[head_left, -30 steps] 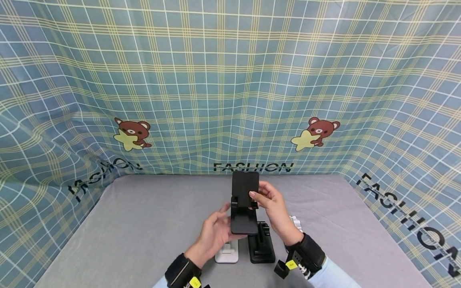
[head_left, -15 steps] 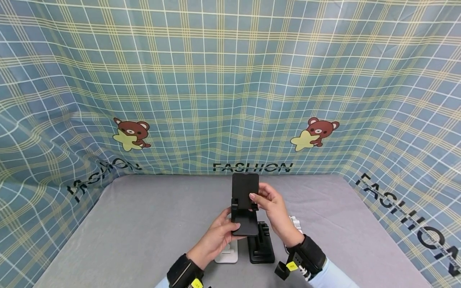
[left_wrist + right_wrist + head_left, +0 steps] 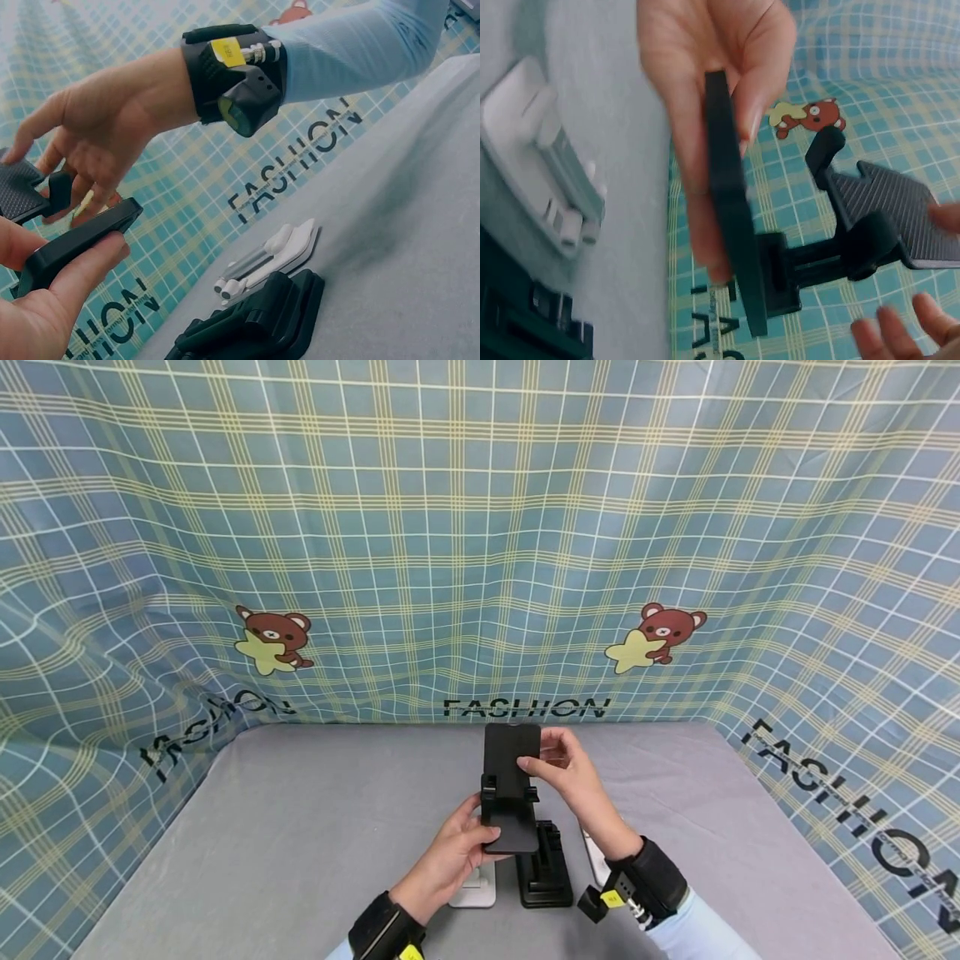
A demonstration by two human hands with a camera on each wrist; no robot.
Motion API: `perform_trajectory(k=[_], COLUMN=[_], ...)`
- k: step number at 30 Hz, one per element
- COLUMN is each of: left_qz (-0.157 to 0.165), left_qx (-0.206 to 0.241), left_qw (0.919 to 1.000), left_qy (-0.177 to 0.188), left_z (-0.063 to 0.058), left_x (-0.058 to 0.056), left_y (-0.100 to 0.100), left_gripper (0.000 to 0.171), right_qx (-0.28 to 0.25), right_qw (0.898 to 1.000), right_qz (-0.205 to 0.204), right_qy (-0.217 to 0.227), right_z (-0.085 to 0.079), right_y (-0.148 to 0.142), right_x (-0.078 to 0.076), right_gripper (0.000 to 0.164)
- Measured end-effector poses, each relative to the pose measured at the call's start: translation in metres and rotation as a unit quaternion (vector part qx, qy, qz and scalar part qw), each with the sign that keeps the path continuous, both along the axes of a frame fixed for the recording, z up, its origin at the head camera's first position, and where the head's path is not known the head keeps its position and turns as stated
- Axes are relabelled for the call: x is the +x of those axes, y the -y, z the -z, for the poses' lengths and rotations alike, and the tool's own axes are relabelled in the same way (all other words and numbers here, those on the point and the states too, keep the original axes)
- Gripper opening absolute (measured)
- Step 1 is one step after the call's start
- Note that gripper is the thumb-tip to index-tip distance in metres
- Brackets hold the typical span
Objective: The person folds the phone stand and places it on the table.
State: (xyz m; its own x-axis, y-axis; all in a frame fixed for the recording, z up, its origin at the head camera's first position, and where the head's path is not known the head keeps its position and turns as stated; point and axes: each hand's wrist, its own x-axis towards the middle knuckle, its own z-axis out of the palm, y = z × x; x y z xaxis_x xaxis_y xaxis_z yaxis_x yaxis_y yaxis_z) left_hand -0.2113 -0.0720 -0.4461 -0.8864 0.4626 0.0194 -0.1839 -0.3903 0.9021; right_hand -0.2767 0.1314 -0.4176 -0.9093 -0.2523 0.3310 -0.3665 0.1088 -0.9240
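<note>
A black folding phone stand (image 3: pixel 512 762) is held up in the air, unfolded, its ribbed plate (image 3: pixel 900 214) hinged to a flat base (image 3: pixel 733 202). My left hand (image 3: pixel 453 852) grips the base, thumb on one face and fingers behind. At the plate's right edge, my right hand (image 3: pixel 566 768) touches with its thumb; its other fingers are spread behind, apart from the plate in the right wrist view. Below, a second black phone stand (image 3: pixel 545 881) lies folded on the table, a white phone stand (image 3: pixel 472 893) to its left.
Another white phone stand (image 3: pixel 597 862) lies on the right, partly behind the right wrist. Grey cloth covers the table (image 3: pixel 300 827). A plaid curtain (image 3: pixel 480 568) hangs at the back and sides.
The left hand has closed its thumb over the base, where its fingers were loose before. My right fingers have spread from the plate's edge, and the right wrist has shifted slightly right.
</note>
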Motion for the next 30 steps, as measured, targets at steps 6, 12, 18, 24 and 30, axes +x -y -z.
perform_trajectory(k=[6,12,18,24,30], left_qz=[-0.001,0.0,-0.002,-0.004,-0.003], left_qx=[-0.005,-0.014,-0.018,-0.017,-0.015], left_qw=[1.0,0.9999,0.9998,0.9998,0.9999], left_qy=[0.0,0.0,-0.002,-0.001,-0.003], left_z=[-0.001,-0.002,-0.001,0.001,0.001], left_x=[0.0,0.001,0.002,0.003,0.004], left_y=[-0.001,-0.003,-0.002,-0.001,-0.002], left_gripper=[0.066,0.066,0.066,0.066,0.067], right_qx=[0.037,0.051,0.063,0.06,0.058], right_qw=[0.996,0.98,0.98,0.981,0.986], right_qz=[-0.046,-0.13,-0.126,-0.126,-0.103], right_qy=[0.067,0.139,0.142,0.133,0.115], right_z=[-0.023,-0.021,-0.017,-0.015,-0.01], right_y=[0.009,0.014,0.012,0.012,0.014], right_x=[0.01,0.006,0.003,0.001,-0.001], right_gripper=[0.102,0.079,0.057,0.056,0.046])
